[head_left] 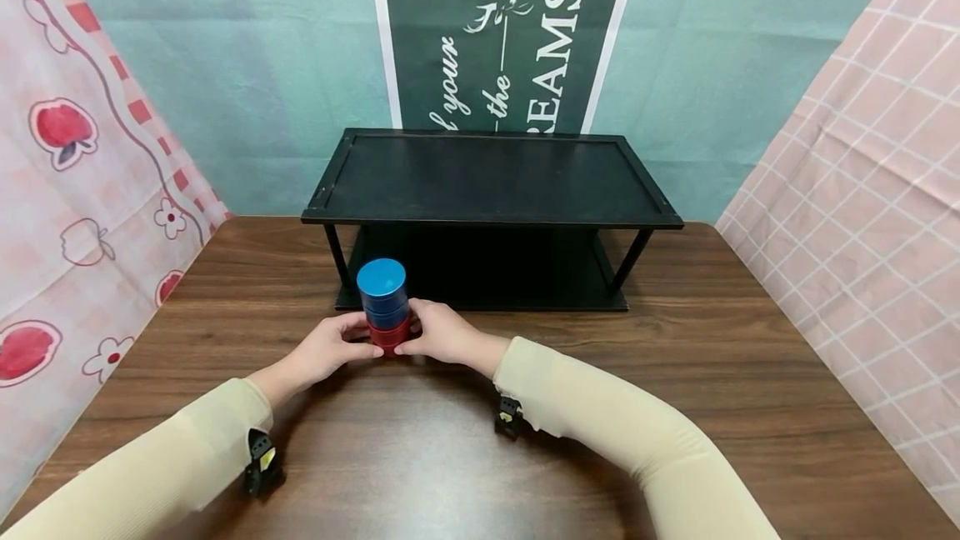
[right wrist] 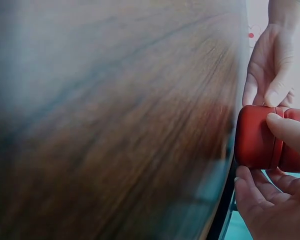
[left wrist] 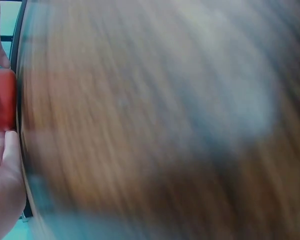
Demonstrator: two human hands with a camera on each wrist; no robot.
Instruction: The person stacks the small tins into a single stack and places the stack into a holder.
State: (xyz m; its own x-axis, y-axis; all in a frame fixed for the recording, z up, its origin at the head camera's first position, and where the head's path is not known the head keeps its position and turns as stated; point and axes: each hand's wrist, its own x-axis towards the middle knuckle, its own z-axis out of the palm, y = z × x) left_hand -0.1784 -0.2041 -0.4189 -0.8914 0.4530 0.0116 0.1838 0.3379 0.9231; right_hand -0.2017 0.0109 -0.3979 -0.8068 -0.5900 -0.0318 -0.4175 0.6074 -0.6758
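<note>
A dark blue tin with a light blue lid (head_left: 382,290) stands on top of a red tin (head_left: 390,335), making a short upright stack at the shelf's front left corner. My left hand (head_left: 333,344) holds the red tin from its left side, thumb toward me. From the other side, my right hand (head_left: 444,333) grips the same red tin, its thumb on the near face. In the right wrist view the red tin (right wrist: 255,137) shows a seam near its lid, with the right thumb beside it. The left wrist view catches only part of the red tin (left wrist: 4,100).
A black two-tier shelf (head_left: 491,177) stands behind the stack on the brown wooden table (head_left: 450,457). Curtains hang around the table: pink fruit-patterned cloth (head_left: 63,232) on the left, teal (head_left: 225,65) at the back, pink grid cloth (head_left: 862,232) on the right.
</note>
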